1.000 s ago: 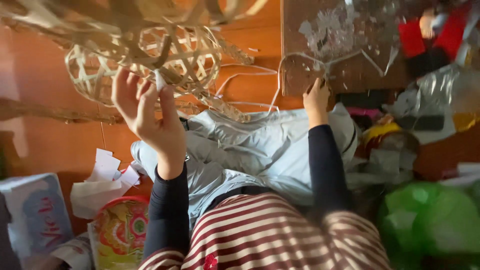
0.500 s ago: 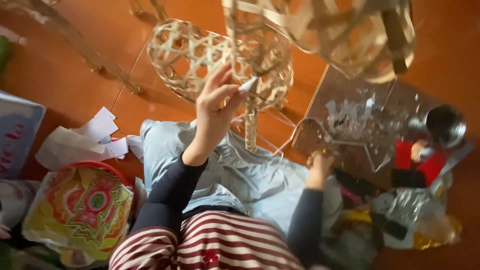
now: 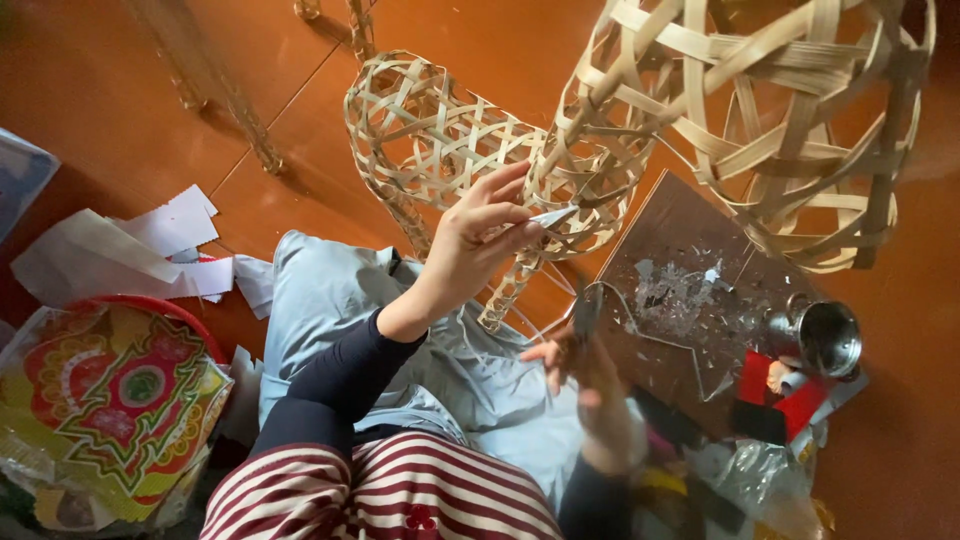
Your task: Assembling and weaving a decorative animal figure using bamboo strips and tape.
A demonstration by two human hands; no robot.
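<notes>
On the orange floor (image 3: pixel 120 90), seen from above, a person in a striped top sits with a pale blue cloth (image 3: pixel 330 290) over the lap. The left hand (image 3: pixel 480 235) is raised at about 12 o'clock from the lap, fingers pinched on a small pale sliver (image 3: pixel 553 216), and holds it against the open bamboo weave of a frame (image 3: pixel 440 140). Half a second ago that hand was in much the same pinch at the weave; a second ago it was lifted with the palm more open below the frame. So the sliver has been brought to the lattice and is held there. I judge the fixing step to be under way, not finished.

The right hand (image 3: pixel 585 365), lower at about 3 o'clock from the lap, is closed around dark scissors (image 3: pixel 588 308) with the blades pointing up toward the frame. It was resting near the board (image 3: pixel 680 300) in both earlier pictures and has risen only a little, which suggests the cutting tool is kept ready while the left hand works.

A second, larger bamboo frame (image 3: pixel 780 120) hangs close to the camera at 1 o'clock. The board carries shiny scraps; a metal cup (image 3: pixel 825 338) and red pieces (image 3: pixel 790 395) lie at its 4 o'clock edge. White paper scraps (image 3: pixel 140 240) sit at 9 o'clock, and a bright printed tray in plastic (image 3: pixel 110 400) at 8 o'clock.
</notes>
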